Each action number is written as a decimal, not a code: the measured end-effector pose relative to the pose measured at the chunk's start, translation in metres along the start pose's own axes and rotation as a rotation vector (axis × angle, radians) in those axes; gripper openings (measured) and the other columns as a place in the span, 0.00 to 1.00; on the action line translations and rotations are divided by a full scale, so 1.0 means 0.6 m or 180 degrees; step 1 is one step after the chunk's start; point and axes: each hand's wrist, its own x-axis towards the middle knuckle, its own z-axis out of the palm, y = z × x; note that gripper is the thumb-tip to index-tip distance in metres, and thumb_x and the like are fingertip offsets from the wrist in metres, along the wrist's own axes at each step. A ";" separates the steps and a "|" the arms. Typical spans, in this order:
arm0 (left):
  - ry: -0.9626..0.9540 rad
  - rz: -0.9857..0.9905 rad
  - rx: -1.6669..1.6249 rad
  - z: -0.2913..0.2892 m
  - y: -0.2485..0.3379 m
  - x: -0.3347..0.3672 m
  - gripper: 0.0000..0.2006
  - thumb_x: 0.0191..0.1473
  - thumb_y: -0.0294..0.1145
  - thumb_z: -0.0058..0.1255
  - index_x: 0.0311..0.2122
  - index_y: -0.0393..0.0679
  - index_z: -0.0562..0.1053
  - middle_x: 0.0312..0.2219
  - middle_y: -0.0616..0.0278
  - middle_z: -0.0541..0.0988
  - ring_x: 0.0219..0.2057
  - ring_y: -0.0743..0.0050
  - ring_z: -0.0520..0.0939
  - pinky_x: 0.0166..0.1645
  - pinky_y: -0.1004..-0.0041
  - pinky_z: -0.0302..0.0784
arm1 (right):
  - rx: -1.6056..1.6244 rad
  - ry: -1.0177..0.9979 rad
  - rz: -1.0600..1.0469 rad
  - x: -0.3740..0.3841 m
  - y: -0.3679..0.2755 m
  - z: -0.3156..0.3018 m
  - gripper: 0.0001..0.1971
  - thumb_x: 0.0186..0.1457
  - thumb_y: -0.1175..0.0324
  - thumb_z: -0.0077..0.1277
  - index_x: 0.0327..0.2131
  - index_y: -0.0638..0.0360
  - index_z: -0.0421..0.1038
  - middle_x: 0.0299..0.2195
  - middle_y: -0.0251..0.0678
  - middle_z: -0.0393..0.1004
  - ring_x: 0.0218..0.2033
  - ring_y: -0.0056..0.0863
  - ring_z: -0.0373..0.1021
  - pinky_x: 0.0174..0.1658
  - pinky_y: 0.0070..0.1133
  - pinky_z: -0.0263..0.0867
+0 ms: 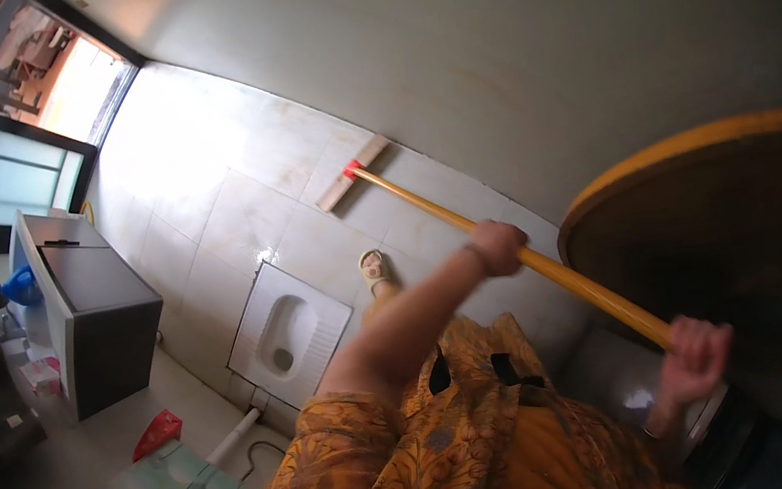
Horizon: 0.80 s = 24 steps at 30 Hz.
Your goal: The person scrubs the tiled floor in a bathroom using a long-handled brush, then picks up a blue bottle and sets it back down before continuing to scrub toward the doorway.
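Note:
A push broom point(581, 285) slants across the view, its yellow handle running from lower right to upper left. My left hand point(498, 247) is closed around the middle of the handle, arm stretched forward. Near the handle's end, my right hand point(698, 361) grips it with curled fingers. The broom's wide, flat beige head point(335, 192), joined by a red socket, rests on the pale tiled floor close to the wall. Whether bristles or another material line its underside is hidden.
A white squat toilet point(288, 333) is set in the floor left of my sandalled foot point(373, 267). Further left stands a grey-white cabinet point(103, 277). A large round brown object with a yellow rim point(699, 143) stands at right. A doorway point(89, 82) opens far left.

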 end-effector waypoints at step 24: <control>0.0823 -0.0010 -0.0646 -0.375 -0.295 -0.095 0.06 0.37 0.38 0.52 0.23 0.50 0.74 0.22 0.60 0.77 0.29 0.54 0.78 0.34 0.59 0.73 | 0.0360 -0.1473 0.0078 0.302 0.049 0.541 0.14 0.59 0.68 0.34 0.19 0.47 0.52 0.09 0.23 0.48 0.11 0.15 0.43 0.21 0.17 0.45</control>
